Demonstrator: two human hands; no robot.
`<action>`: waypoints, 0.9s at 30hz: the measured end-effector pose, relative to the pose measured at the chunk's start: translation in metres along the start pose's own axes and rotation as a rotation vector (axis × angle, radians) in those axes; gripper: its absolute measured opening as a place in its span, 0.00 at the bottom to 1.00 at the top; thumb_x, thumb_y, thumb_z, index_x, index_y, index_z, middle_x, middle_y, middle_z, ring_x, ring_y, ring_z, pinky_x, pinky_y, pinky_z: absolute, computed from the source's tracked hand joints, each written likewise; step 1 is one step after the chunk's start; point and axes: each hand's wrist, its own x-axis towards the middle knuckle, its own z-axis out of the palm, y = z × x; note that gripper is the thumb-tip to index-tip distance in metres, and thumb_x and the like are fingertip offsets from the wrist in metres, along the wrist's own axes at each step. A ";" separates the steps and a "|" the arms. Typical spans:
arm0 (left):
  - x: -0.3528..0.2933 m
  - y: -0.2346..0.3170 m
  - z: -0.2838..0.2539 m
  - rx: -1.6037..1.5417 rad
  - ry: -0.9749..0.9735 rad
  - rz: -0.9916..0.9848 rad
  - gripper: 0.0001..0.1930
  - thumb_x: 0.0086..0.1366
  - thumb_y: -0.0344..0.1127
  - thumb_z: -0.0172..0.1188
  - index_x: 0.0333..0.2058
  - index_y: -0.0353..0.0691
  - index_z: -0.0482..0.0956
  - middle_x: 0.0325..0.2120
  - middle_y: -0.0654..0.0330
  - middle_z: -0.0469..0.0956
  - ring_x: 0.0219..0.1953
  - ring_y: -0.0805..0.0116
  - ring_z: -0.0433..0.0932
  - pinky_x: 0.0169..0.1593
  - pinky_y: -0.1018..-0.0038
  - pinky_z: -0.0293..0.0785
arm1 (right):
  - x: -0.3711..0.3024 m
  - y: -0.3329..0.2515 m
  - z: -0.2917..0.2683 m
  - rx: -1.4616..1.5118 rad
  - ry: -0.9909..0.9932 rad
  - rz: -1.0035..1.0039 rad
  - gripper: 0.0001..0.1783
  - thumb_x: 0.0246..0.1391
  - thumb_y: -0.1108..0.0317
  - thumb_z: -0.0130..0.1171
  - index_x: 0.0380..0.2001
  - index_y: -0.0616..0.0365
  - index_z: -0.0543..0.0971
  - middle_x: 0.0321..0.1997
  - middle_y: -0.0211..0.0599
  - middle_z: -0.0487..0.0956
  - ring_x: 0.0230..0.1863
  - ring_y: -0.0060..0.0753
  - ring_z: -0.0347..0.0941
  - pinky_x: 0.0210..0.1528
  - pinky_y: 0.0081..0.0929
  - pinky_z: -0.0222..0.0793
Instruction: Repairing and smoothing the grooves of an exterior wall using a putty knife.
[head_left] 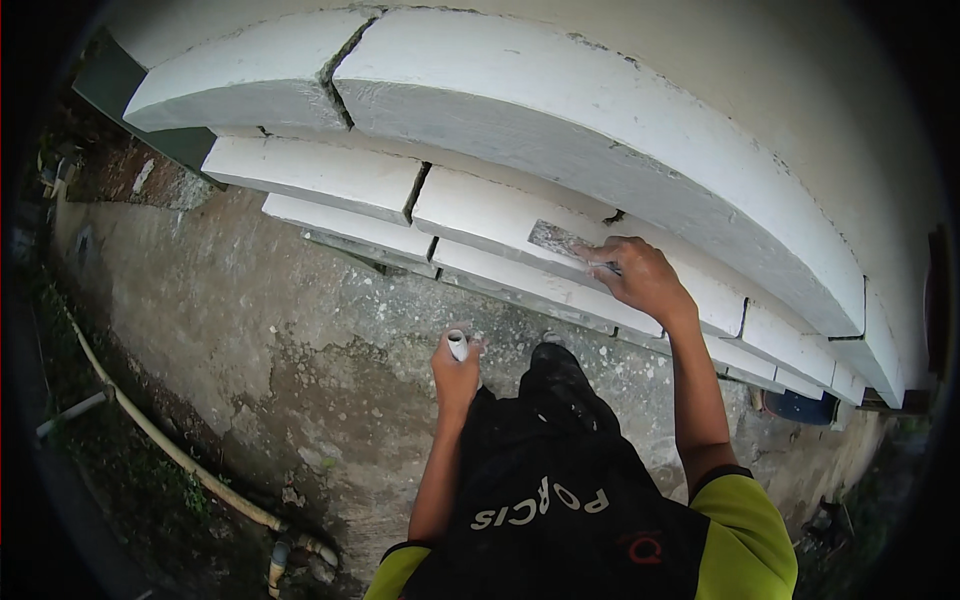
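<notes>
My right hand (640, 275) reaches out to a middle white ledge (480, 212) of the stepped wall, its fingers closed on a putty knife (557, 239). The knife's flat grey rectangular blade is smeared and lies against the ledge, pointing left; its handle is mostly hidden in the hand. Lower down, in front of my body, my left hand (456, 372) is closed around a white tube-like thing (458, 345) with a hollow end facing up. The rest of that tube is covered by my fingers.
Above juts a thicker white ledge (560, 110), with dark vertical gaps between its sections. Worn, patchy concrete (300, 340) lies below, with my dark shoe (555, 372) on it. A long pale pipe (170, 440) runs along the left edge. A blue container (800, 408) stands under the ledges at right.
</notes>
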 end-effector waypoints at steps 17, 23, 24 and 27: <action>0.050 0.051 0.095 -0.388 0.243 -0.014 0.25 0.67 0.42 0.61 0.57 0.34 0.69 0.40 0.58 0.78 0.35 0.72 0.80 0.25 0.76 0.75 | 0.031 0.026 -0.007 0.071 0.051 -0.256 0.19 0.59 0.61 0.60 0.54 0.42 0.80 0.47 0.45 0.81 0.48 0.48 0.77 0.55 0.37 0.69; 0.077 0.070 0.116 -0.178 0.329 -0.091 0.50 0.55 0.54 0.71 0.65 0.29 0.56 0.49 0.47 0.73 0.39 0.68 0.79 0.26 0.74 0.76 | -0.016 0.050 -0.026 -0.065 -0.005 -0.137 0.18 0.60 0.61 0.60 0.53 0.48 0.80 0.46 0.49 0.81 0.48 0.51 0.77 0.55 0.38 0.69; 0.081 0.065 0.123 -0.258 0.352 -0.044 0.49 0.56 0.53 0.71 0.65 0.29 0.55 0.47 0.48 0.74 0.37 0.69 0.78 0.26 0.75 0.75 | -0.020 0.051 -0.027 -0.065 -0.004 -0.082 0.18 0.60 0.61 0.59 0.53 0.48 0.81 0.45 0.50 0.81 0.46 0.52 0.77 0.53 0.39 0.70; 0.083 0.063 0.135 -0.459 0.336 -0.022 0.47 0.57 0.51 0.71 0.63 0.31 0.55 0.42 0.52 0.77 0.33 0.72 0.78 0.27 0.76 0.74 | -0.011 0.031 -0.030 -0.076 0.009 -0.073 0.17 0.60 0.63 0.58 0.52 0.48 0.81 0.42 0.52 0.81 0.44 0.53 0.77 0.49 0.40 0.72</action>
